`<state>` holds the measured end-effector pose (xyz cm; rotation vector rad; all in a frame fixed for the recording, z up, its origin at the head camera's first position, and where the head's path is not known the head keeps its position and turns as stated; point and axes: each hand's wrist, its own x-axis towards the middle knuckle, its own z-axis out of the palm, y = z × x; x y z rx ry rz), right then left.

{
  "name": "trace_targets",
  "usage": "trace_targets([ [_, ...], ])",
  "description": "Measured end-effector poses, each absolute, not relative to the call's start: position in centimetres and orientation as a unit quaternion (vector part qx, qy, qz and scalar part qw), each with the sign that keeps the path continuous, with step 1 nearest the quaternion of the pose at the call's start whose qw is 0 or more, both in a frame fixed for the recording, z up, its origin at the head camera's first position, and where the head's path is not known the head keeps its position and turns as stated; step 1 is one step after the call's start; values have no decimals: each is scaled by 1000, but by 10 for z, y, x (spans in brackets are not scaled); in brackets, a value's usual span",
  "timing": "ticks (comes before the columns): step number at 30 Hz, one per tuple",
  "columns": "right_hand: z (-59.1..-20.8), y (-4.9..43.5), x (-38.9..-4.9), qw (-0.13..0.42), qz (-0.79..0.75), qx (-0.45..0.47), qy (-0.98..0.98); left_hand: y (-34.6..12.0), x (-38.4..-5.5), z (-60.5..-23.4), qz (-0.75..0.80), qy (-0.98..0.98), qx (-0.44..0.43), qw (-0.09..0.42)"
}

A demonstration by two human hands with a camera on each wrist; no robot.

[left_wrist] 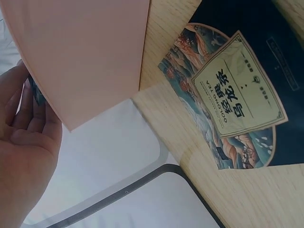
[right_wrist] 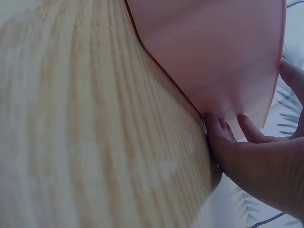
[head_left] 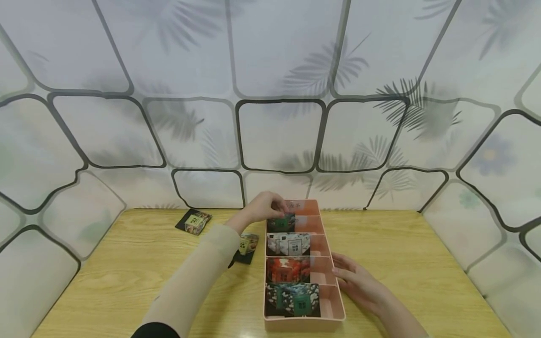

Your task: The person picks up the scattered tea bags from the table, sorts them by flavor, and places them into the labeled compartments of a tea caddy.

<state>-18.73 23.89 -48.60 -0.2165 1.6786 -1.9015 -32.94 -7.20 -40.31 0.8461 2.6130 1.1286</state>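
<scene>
A long pink divided box [head_left: 305, 324] stands on the table with tea packets in its compartments. My left hand [head_left: 264, 206] is over the far end, its fingers curled at a green tea packet [head_left: 282, 223] near the back; in the left wrist view, the left hand [left_wrist: 31, 128] pinches a dark packet [left_wrist: 37, 92] at the box's rim. My right hand [head_left: 359, 284] touches the right side of the box. In the right wrist view, fingertips [right_wrist: 241, 118] press on the outer wall, with the thumb up by the rim.
Nearer compartments hold white packets [head_left: 289, 245], red packets [head_left: 287, 270] and dark green floral packets [head_left: 291, 300]. Left of the box lie an oolong tea packet [head_left: 247, 248], partly behind the left sleeve, and another dark packet [head_left: 193, 221] near the table's back edge. A patterned curtain [head_left: 279, 136] stands behind.
</scene>
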Motion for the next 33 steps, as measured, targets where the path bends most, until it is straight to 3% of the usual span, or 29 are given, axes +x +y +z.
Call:
trace_targets([
  [33,-485,239,-188,294,-712,-82,632,-106,-329,-382,368,878,302,56],
])
